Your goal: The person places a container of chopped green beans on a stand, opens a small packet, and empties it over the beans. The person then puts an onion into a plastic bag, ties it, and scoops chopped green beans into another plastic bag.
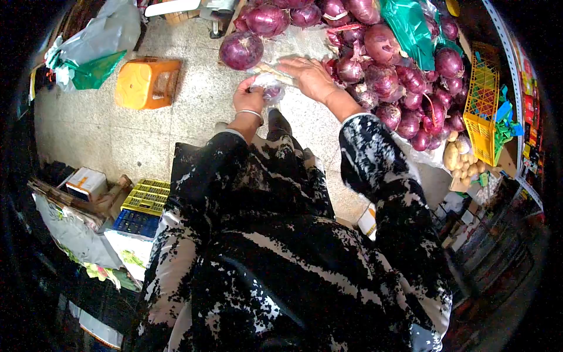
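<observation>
My left hand (248, 100), with a bangle at the wrist, is closed in a pinch on a small clear plastic bag (275, 94). Something purple shows through the plastic; I cannot make out whether it is inside. My right hand (316, 80) reaches over the front edge of the onion display, fingers stretched out and palm down, and no object shows in it. Just beyond my left hand sits a large red onion (241, 50). To the right of my right hand lies a big heap of red onions (381, 81).
A green plastic bag (410, 32) lies over the onions. Potatoes (462, 161) and a yellow crate (482, 105) stand on the right. An orange stool (146, 84) is on the tiled floor at left, near hanging plastic bags (105, 35). Stacked crates (143, 198) stand lower left.
</observation>
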### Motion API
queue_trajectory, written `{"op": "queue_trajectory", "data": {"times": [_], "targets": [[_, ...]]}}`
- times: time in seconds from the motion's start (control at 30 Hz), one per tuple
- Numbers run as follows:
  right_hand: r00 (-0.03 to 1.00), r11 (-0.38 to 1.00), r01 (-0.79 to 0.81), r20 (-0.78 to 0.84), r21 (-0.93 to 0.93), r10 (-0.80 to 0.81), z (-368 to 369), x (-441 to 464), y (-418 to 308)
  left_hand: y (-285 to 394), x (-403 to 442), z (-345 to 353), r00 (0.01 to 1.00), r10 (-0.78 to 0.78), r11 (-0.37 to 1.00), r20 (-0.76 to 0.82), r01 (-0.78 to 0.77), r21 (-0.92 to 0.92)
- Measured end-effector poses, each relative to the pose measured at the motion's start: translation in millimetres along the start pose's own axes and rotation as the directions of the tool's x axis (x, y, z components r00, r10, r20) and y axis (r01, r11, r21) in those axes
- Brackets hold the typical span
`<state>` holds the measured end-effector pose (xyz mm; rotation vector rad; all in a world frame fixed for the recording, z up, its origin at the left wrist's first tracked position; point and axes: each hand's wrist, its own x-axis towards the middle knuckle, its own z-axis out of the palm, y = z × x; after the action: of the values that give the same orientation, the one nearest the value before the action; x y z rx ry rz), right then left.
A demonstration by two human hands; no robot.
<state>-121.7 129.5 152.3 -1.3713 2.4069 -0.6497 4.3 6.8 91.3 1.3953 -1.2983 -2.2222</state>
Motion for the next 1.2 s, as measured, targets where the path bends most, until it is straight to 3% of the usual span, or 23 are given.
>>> {"op": "queue_trajectory", "data": {"times": [0.07, 0.17, 0.2, 0.33, 0.43, 0.47, 0.5, 0.53, 0.57, 0.63, 0.73, 0.77, 0.83, 0.87, 0.9, 0.93, 0.97, 1.03, 1.1, 1.2], "targets": [[0.976, 0.956, 0.180, 0.162, -0.232, -0.145, -1, -6, 4, 3, -2, 1, 1.000, -0.004, 1.000, -0.014, 0.004, 0.009], [0.949, 0.929, 0.264, 0.240, -0.260, -0.202, -7, -17, 14, 14, -10, 4, 0.999, -0.041, 0.999, -0.014, 0.042, 0.025], [0.943, 0.906, 0.253, 0.295, -0.339, -0.154, -5, -21, 17, 14, -12, 6, 0.999, -0.038, 0.999, -0.005, 0.038, 0.007], [0.945, 0.911, 0.291, 0.235, -0.292, -0.227, 4, -24, 25, 17, -11, 5, 1.000, -0.017, 1.000, -0.004, 0.017, 0.008], [0.975, 0.926, 0.193, 0.173, -0.324, -0.142, 5, -23, 17, 17, -11, 6, 0.999, -0.040, 0.997, -0.031, 0.042, 0.064], [0.996, 0.988, -0.092, -0.002, -0.125, 0.093, 8, -26, 7, 17, -11, 7, 0.999, -0.041, 0.997, -0.030, 0.043, 0.062], [0.928, 0.933, -0.339, -0.120, 0.121, 0.352, 8, -25, -8, 16, -11, 6, 1.000, -0.018, 0.998, -0.011, 0.018, 0.054], [0.893, 0.915, -0.307, -0.252, 0.263, 0.372, 10, -23, -21, 17, -12, 6, 1.000, 0.006, 0.999, 0.005, -0.007, 0.047], [0.860, 0.859, -0.338, -0.245, 0.385, 0.448, 15, -21, -37, 18, -13, 6, 1.000, 0.004, 0.999, 0.004, -0.004, 0.047], [0.896, 0.919, -0.035, -0.395, 0.394, 0.203, 28, -18, -58, 27, -17, 9, 0.995, -0.095, 0.995, -0.031, 0.096, 0.030], [0.882, 0.904, -0.018, -0.419, 0.427, 0.215, 32, -20, -68, 26, -15, 8, 0.998, -0.061, 0.993, -0.035, 0.064, 0.101], [0.861, 0.916, -0.138, -0.411, 0.377, 0.299, 28, -21, -57, 25, -15, 7, 0.998, -0.061, 0.993, -0.034, 0.064, 0.100], [0.732, 0.804, -0.566, -0.337, 0.184, 0.592, 12, -21, -32, 22, -15, 5, 0.997, -0.079, 0.997, 0.017, 0.079, 0.021], [0.729, 0.803, -0.567, -0.341, 0.183, 0.593, 11, -18, -26, 21, -14, 5, 0.997, -0.078, 0.997, 0.022, 0.078, 0.022], [0.696, 0.707, -0.707, -0.147, 0.032, 0.703, 10, -16, -19, 18, -12, 6, 0.999, -0.043, 0.997, 0.010, 0.043, 0.056], [0.599, 0.596, -0.789, 0.032, -0.148, 0.800, 11, -14, -14, 16, -10, 5, 1.000, -0.009, 0.996, -0.001, 0.009, 0.091], [0.597, 0.594, -0.791, 0.030, -0.148, 0.802, 14, -11, -12, 13, -8, 4, 1.000, -0.009, 0.996, 0.003, 0.009, 0.092], [0.698, 0.698, -0.715, 0.009, -0.031, 0.716, 32, -6, -9, 15, -9, 4, 1.000, -0.025, 0.996, -0.008, 0.025, 0.088], [0.663, 0.663, -0.748, -0.001, -0.038, 0.749, 42, -2, -8, 18, -10, 5, 1.000, -0.020, 0.992, -0.016, 0.022, 0.121], [0.756, 0.785, -0.595, -0.210, 0.175, 0.620, 37, -1, -19, 23, -14, 8, 0.999, -0.029, 0.989, -0.024, 0.032, 0.146]]}}
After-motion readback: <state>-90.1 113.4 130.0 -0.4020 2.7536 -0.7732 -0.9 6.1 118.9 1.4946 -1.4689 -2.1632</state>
